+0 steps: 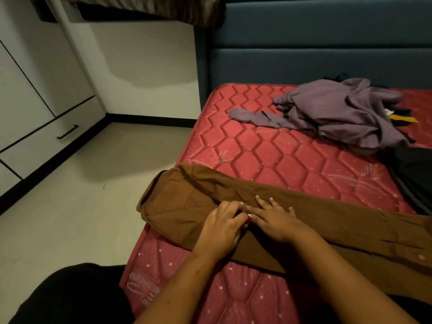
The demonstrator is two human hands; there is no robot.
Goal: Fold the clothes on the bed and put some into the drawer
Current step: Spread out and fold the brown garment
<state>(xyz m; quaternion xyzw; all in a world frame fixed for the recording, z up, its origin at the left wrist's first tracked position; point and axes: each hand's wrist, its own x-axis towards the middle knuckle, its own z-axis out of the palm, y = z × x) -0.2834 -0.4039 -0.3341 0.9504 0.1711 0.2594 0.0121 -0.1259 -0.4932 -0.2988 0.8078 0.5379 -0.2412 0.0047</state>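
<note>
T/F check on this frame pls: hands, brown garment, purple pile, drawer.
1. The left hand and right hand are both on the brown garment. True.
2. The purple clothes are folded in a neat stack. False: they lie in a crumpled heap on the mattress, near the headboard.
3. The right hand lies flat with its fingers spread. True.
4. The drawer with the black handle stands open. False: it is closed, flush with the cabinet front.
5. The brown garment lies on the floor. False: it is spread across the mattress, one end overhanging the edge.
</note>
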